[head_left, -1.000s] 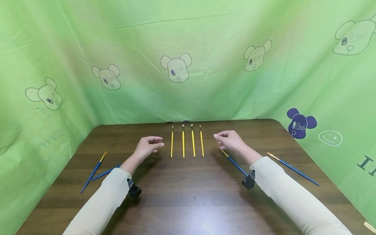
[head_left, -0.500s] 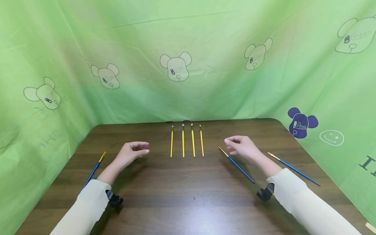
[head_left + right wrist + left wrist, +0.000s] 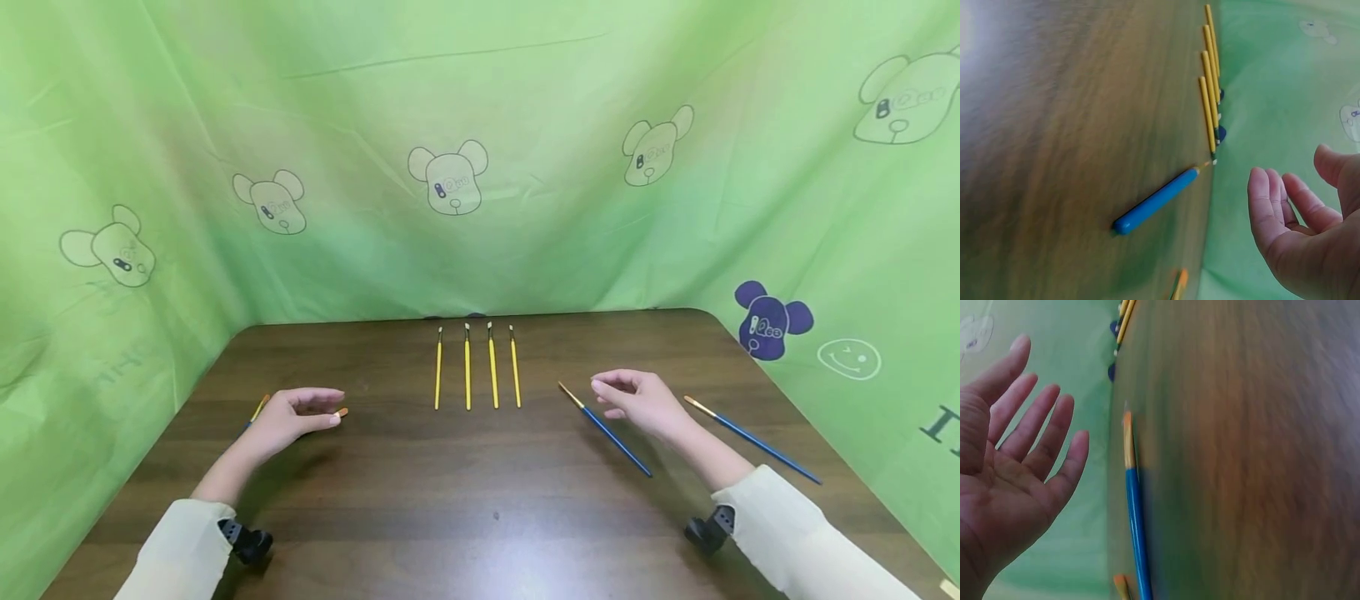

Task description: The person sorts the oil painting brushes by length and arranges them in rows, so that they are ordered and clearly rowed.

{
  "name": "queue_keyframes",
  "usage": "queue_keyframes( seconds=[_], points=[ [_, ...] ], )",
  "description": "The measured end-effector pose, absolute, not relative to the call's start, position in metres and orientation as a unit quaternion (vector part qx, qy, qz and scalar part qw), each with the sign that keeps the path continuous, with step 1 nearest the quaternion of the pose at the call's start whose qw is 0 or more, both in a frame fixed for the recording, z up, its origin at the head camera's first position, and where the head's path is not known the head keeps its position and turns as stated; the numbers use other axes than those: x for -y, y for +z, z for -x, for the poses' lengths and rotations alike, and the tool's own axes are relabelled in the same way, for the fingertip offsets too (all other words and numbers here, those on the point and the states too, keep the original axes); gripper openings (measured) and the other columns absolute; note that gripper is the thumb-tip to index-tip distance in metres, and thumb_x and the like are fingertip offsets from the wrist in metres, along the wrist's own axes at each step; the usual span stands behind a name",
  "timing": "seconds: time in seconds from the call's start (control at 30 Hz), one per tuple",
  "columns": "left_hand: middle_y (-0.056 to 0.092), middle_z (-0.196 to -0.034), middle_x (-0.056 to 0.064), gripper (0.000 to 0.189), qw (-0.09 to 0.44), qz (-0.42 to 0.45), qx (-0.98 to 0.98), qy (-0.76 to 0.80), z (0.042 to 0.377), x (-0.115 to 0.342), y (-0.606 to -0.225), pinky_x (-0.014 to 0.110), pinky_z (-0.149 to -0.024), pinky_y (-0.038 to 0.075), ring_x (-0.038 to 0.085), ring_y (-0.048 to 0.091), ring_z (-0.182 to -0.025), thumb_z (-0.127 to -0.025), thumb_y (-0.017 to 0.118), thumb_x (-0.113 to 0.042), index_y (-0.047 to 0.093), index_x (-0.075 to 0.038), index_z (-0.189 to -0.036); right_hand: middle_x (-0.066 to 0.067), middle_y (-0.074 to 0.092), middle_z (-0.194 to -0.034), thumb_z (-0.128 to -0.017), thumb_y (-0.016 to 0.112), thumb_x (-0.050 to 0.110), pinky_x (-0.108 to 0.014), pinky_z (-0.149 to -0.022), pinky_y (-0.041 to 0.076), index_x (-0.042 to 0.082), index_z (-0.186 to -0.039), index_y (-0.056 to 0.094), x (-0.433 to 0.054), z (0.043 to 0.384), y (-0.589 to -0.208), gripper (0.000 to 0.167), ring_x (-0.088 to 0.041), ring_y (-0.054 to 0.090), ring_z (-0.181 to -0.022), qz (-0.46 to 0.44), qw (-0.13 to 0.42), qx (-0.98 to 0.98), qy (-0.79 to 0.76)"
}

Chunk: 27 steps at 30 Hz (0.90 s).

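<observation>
Green cloth printed with bear faces hangs behind a brown wooden table, where a person in pale sleeves holds both hands above eight paintbrushes. Four yellow brushes lie side by side at the middle, nearly parallel, bristles toward the cloth. Four blue ones flank them, two to each side. At left, the left hand hangs over the inner left brush, thumb and fingers wide apart and gripping nothing; the outer left brush is partly hidden behind that hand. At right, the right hand hovers just beside the inner right brush, its fingers gently bent, the gap to the thumb narrower, and it too is bare of any brush. The outer right brush slants near the table's edge. By its tidiness, the yellow row appears complete; the blue brushes, scattered at angles, appear not yet arranged.
</observation>
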<state>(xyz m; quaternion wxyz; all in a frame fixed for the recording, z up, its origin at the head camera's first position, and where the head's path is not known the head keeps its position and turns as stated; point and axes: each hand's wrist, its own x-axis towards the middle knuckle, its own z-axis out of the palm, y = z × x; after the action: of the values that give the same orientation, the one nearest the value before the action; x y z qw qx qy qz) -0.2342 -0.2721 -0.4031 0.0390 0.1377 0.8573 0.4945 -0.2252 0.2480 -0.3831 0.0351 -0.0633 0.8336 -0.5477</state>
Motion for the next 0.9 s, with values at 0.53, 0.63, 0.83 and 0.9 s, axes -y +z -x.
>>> queue_keyframes(
  seconds=[0.53, 0.63, 0.83, 0.9],
  points=[
    [0.066, -0.113, 0.022, 0.042, 0.015, -0.151, -0.878, 0.455, 0.226, 0.315, -0.411, 0.021, -0.078, 0.050, 0.019, 0.065, -0.100, -0.083, 0.077, -0.007, 0.063, 0.007, -0.121, -0.025, 0.064, -0.114, -0.094, 0.066, 0.018, -0.034, -0.079, 0.057, -0.014, -0.122, 0.056, -0.265, 0.212, -0.393, 0.044, -0.035, 0.064, -0.100, 0.069, 0.016, -0.855, -0.513],
    [0.067, -0.111, 0.022, 0.043, 0.024, -0.152, -0.879, 0.451, 0.227, 0.319, -0.412, 0.020, -0.078, 0.050, 0.021, 0.065, -0.100, -0.083, 0.077, -0.008, 0.063, 0.008, -0.120, -0.024, 0.066, -0.110, -0.093, 0.068, 0.016, -0.032, -0.078, 0.057, -0.014, -0.120, 0.057, -0.268, 0.212, -0.397, 0.042, -0.030, 0.066, -0.096, 0.068, 0.011, -0.861, -0.503],
    [0.067, -0.113, 0.020, 0.042, 0.034, -0.151, -0.881, 0.447, 0.227, 0.328, -0.416, 0.019, -0.079, 0.050, 0.018, 0.065, -0.099, -0.082, 0.077, -0.006, 0.064, 0.008, -0.120, -0.021, 0.067, -0.107, -0.089, 0.072, 0.016, -0.022, -0.074, 0.053, -0.012, -0.117, 0.061, -0.268, 0.208, -0.403, 0.041, -0.022, 0.065, -0.092, 0.075, -0.003, -0.884, -0.461],
    [0.067, -0.113, 0.020, 0.041, 0.037, -0.149, -0.881, 0.447, 0.227, 0.331, -0.418, 0.019, -0.079, 0.050, 0.017, 0.065, -0.100, -0.083, 0.076, -0.006, 0.064, 0.007, -0.119, -0.023, 0.066, -0.110, -0.089, 0.072, 0.016, -0.020, -0.075, 0.051, -0.012, -0.117, 0.061, -0.267, 0.208, -0.405, 0.042, -0.026, 0.065, -0.096, 0.075, -0.002, -0.887, -0.456]
  ],
)
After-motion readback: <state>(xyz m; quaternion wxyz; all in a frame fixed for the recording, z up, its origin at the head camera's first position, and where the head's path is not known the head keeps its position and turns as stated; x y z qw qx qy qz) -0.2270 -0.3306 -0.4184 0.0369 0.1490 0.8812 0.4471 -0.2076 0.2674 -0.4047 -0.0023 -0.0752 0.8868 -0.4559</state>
